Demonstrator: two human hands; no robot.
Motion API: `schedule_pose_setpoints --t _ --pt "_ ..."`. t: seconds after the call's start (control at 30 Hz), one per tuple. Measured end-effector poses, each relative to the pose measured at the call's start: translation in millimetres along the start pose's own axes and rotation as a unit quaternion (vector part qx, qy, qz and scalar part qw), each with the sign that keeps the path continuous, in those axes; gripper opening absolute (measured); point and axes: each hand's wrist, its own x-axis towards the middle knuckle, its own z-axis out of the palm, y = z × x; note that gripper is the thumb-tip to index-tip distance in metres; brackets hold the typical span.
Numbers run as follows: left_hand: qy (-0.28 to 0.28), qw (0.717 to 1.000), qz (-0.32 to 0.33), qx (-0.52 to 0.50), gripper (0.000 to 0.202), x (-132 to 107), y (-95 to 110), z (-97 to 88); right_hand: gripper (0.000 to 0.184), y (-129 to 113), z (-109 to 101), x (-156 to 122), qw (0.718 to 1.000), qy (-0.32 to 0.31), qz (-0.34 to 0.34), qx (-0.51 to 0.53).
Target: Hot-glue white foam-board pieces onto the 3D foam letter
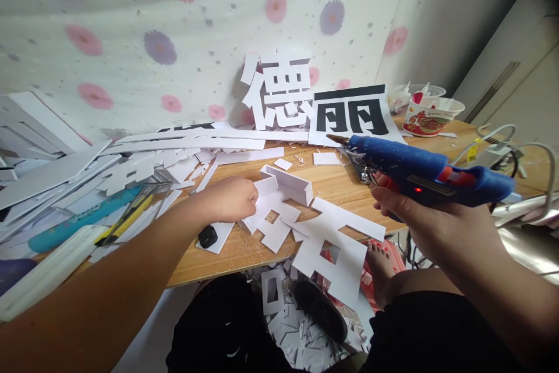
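Here your left hand (229,198) pressed closed fingers on the white cut-out letter (301,227) to steady it, while your right hand (419,210) gripped the blue glue gun (428,172), nozzle pointing left above the wooden table (236,251).

We see a blue glue gun (419,172) with an orange trigger, white cut-out characters (305,227) on a light wooden table (332,181), a black printed character (351,114) far right, and a white cloth (131,29) dotted with pink and purple flowers.

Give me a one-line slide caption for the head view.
Left hand presses a white cut-out character on the wooden table while the right hand holds a blue glue gun.
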Motion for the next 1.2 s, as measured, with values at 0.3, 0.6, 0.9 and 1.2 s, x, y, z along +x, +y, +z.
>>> schedule_pose_setpoints --t 0.3,0.6,0.9,1.2 --pt "0.007 1.0 -0.01 0.0 0.017 0.2 0.5 0.6 0.012 1.9 -0.6 0.6 1.0 -0.006 -0.006 0.0" --pt "0.009 1.0 -0.012 0.0 0.02 -1.5 0.8 2.0 0.011 3.4 -0.5 0.6 1.0 -0.002 -0.018 -0.007" --pt "0.016 1.0 0.0 0.004 0.022 -0.2 -1.3 4.3 0.012 0.2 -2.1 -0.4 1.0 -0.002 -0.007 -0.016" --pt "0.043 0.999 0.008 -0.014 0.032 -12.5 -10.4 -7.1 0.016 2.1 -2.7 -1.3 1.0 0.009 0.016 -0.004"
